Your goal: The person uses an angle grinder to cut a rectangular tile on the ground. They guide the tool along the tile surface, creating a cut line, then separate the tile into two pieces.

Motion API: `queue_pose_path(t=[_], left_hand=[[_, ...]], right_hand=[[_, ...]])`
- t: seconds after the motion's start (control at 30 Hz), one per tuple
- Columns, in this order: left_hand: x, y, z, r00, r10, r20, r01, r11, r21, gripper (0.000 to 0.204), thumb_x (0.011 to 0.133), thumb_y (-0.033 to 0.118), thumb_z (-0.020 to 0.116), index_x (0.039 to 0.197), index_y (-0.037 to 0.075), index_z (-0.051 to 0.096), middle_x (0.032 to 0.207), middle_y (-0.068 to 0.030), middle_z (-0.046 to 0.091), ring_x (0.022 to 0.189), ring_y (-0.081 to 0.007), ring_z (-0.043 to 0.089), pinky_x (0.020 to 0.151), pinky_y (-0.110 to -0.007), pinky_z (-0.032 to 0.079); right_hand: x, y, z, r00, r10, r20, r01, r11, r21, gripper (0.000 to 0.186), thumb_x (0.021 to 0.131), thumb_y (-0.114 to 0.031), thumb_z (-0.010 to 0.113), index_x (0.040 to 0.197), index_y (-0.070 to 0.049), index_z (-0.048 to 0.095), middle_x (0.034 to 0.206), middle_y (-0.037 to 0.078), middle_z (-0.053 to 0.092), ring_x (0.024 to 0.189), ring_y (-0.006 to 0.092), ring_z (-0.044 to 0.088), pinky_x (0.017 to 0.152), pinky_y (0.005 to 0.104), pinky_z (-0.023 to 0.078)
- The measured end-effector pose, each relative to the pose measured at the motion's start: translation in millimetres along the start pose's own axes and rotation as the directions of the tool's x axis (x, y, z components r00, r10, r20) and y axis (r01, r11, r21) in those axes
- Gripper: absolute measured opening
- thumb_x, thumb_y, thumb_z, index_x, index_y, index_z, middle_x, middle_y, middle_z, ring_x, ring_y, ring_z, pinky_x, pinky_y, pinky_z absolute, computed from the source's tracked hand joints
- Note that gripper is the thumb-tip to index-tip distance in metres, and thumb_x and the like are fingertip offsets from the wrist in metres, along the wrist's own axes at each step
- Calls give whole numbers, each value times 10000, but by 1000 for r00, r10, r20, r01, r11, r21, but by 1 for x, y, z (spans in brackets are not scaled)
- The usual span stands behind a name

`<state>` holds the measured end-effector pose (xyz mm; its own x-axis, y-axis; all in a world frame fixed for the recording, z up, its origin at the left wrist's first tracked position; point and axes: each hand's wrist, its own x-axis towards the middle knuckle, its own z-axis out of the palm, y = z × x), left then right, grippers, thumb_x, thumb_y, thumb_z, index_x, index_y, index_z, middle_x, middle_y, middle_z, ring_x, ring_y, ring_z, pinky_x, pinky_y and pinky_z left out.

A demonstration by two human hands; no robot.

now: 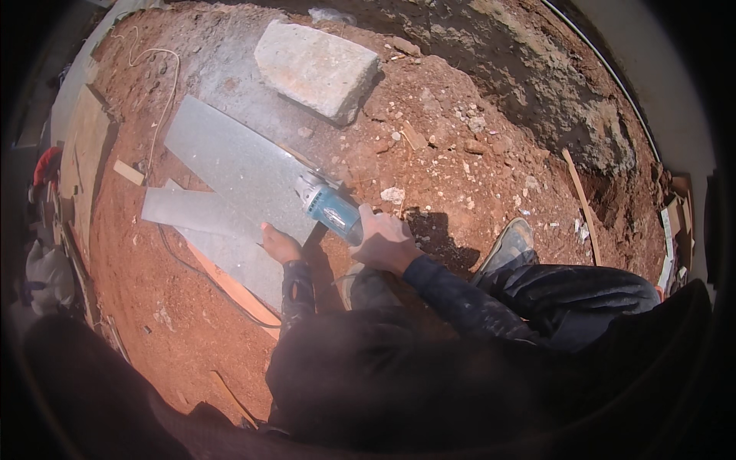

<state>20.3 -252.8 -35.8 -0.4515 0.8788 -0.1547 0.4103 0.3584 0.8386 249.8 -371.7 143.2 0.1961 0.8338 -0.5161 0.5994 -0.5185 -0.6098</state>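
My right hand is wrapped round the rear body of a teal angle grinder. The grinder's metal head meets the right-hand edge of a long grey stone slab; its disc is hidden from here. My left hand is at the slab's near edge, fingers curled against it, their undersides out of sight. A second grey piece lies across the near side of the long one. Under them an orange-coloured board sticks out.
A thick pale stone block lies beyond the slab. A dark cable runs beside the orange board, and a white cord at far left. My shoe stands on rubble-strewn red soil. A wood strip leans at right.
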Motion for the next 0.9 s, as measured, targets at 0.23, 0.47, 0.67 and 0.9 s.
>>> queue_pose_path(t=[0.23,0.47,0.67,0.9], left_hand=[[5,-9,1,998,45,-35,-44,999,21,564,1036,381,409,997,-142,616,917,-232,661,842,-287,561,828,-417,439],[-1,2,-2,1000,8,5,-8,1000,29,567,1035,388,408,986,-138,615,869,-203,638,815,-276,538,808,-409,435],[2,-6,2,998,62,-24,-62,998,-12,556,1035,387,423,1012,-134,615,876,-179,640,820,-266,534,806,-403,433],[-4,3,1,999,26,-23,-27,998,-50,545,1036,380,436,1035,-132,621,913,-188,654,827,-272,546,809,-406,439]], right_hand=[[0,-2,-2,1000,-1,0,1,1000,-1,543,726,-305,713,1126,-6,498,922,249,688,910,429,682,823,492,546],[-4,-2,-6,998,48,44,-49,999,21,579,721,-326,725,1144,-6,493,943,254,685,934,426,679,837,490,542],[-4,0,-7,997,58,47,-59,998,25,602,725,-329,733,1172,-4,493,962,254,685,945,421,680,841,485,542],[0,1,-3,998,43,50,-42,999,-9,586,728,-306,726,1167,9,500,968,248,689,942,427,681,849,492,538]])
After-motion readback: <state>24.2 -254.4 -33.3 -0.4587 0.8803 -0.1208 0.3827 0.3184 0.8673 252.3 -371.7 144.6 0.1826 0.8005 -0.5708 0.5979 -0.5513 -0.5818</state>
